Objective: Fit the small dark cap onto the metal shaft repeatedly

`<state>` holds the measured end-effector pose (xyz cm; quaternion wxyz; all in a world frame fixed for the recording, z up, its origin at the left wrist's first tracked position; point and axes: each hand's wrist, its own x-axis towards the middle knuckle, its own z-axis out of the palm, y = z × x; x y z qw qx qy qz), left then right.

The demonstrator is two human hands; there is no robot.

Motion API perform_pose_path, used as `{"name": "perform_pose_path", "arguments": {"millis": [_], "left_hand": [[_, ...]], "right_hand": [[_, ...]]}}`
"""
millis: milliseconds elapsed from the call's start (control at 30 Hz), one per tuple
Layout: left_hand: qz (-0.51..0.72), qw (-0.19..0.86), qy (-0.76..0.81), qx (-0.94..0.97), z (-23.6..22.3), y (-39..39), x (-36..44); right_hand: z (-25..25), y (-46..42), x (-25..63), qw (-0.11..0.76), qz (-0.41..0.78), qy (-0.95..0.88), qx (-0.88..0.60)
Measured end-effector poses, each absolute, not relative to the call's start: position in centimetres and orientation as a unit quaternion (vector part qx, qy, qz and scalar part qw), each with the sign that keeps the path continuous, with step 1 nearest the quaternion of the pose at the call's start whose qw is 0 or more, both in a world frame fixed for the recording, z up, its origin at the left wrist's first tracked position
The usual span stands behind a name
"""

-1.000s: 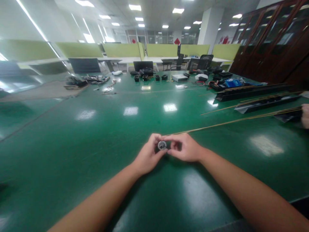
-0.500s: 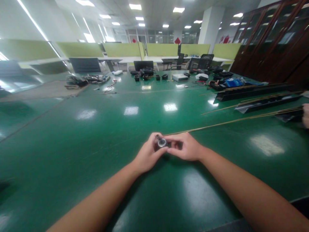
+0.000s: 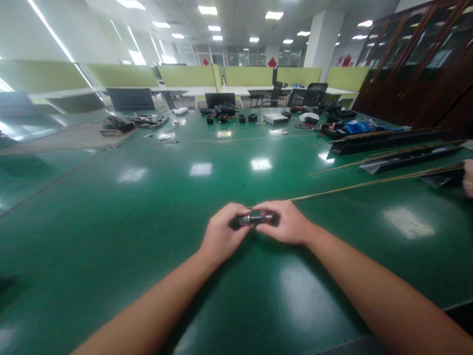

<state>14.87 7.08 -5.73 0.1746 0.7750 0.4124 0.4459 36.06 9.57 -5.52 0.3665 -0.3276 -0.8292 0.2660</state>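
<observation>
Just above the green tabletop, my left hand (image 3: pixel 225 229) is closed around the silver end of a small cylindrical metal part with a thin shaft (image 3: pixel 254 219). The part lies level, pointing from left to right; its exact kind is hard to make out. My right hand (image 3: pixel 286 222) is closed around its darker right end, thumb below and fingers above. Some of the part is hidden inside both hands. Thin brass-coloured rods (image 3: pixel 343 188) run along the table behind my hands, off to the right.
A co-worker's hand (image 3: pixel 468 177) shows at the right edge. Long black channels (image 3: pixel 402 157) with thin rods lie on the right. Across the green table (image 3: pixel 166 197) are small black boxes (image 3: pixel 242 119), a white box (image 3: pixel 275 118) and a blue bundle (image 3: pixel 357 126).
The metal part has turned from facing me end-on to lying sideways between my hands. My left hand has rolled over slightly, and my right fingers now surround the part's right end.
</observation>
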Motion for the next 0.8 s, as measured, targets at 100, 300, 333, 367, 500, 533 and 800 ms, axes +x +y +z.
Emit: {"name": "perform_pose_path", "arguments": {"millis": [100, 300, 333, 367, 500, 533, 800], "left_hand": [[0.431, 0.17, 0.384, 0.799, -5.69, 7.01, 14.99], [0.411, 0.162, 0.398, 0.804, -5.64, 6.93, 15.03], [0.408, 0.162, 0.401, 0.804, -5.66, 6.96, 15.01], [0.404, 0.162, 0.403, 0.805, -5.69, 7.01, 15.01], [0.392, 0.165, 0.398, 0.813, -5.75, 7.16, 15.02], [0.392, 0.166, 0.397, 0.813, -5.75, 7.17, 15.03], [0.402, 0.162, 0.436, 0.788, -5.84, 7.02, 15.13]], "right_hand": [[-5.48, 9.6, 35.91, 0.371, 0.243, -0.835, -0.325], [-5.37, 9.68, 35.94, 0.366, 0.228, -0.847, -0.312], [-5.4, 9.7, 35.96, 0.367, 0.227, -0.847, -0.311], [-5.42, 9.72, 35.98, 0.369, 0.226, -0.846, -0.312], [-5.5, 9.71, 36.01, 0.369, 0.227, -0.842, -0.321], [-5.49, 9.69, 36.01, 0.369, 0.228, -0.842, -0.322], [-5.61, 9.72, 36.02, 0.363, 0.242, -0.842, -0.317]]}}
